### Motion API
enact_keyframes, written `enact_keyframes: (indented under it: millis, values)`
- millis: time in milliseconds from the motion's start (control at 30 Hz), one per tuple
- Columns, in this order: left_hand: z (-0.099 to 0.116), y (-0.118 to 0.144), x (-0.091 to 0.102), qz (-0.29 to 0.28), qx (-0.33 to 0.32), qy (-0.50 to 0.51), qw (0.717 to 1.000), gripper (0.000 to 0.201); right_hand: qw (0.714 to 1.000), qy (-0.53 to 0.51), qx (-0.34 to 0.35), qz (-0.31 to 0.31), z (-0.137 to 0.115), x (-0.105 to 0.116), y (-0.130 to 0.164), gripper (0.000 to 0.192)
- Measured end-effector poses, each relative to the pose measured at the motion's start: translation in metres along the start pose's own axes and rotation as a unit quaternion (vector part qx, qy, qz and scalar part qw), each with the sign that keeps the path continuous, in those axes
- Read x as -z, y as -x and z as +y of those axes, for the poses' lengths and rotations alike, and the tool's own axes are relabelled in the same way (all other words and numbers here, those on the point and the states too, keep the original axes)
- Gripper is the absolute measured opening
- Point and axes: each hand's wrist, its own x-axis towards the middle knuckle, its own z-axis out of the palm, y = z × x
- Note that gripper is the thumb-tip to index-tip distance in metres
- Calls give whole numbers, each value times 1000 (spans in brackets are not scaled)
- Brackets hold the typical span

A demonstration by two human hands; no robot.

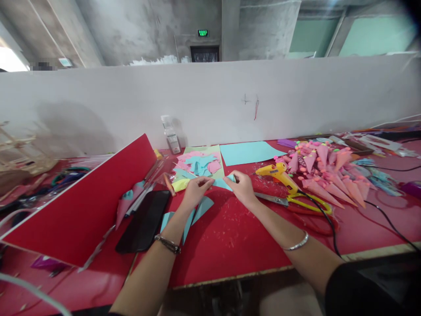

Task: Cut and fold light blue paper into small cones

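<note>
red tabletop (237,259) — left hand (196,192) and right hand (242,187) pinch one blue paper (222,184) — ends partly hidden in their grip.

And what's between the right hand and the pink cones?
In the head view, the yellow glue gun lies between the right hand and pink cones, the scissors just below it.

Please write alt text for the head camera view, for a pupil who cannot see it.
A left hand and right hand pinch a piece of light-blue paper above a red table. A yellow glue gun, scissors and pink cones lie to the right; a black phone, to the left.
</note>
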Motion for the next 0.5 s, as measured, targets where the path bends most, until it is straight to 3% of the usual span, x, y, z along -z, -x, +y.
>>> enact_keyframes:
  millis: [133, 267, 367, 500]
  values:
    - [-1, 1, 0, -24, -12, -6, 1000, 18, 997, -63, -44, 1, 1, 1, -1, 30]
    - [0, 1, -1, -6, -27, -6, 1000, 23, 982, -166, -90, -27, -5, 0, 0, 36]
    - [3, 1, -2, 19, -32, -7, 999, 26, 971, -215, -83, -65, -8, -3, 1, 33]
    - [4, 3, -2, 36, -32, -15, 999, 28, 976, -182, -58, -102, -5, -6, 2, 30]
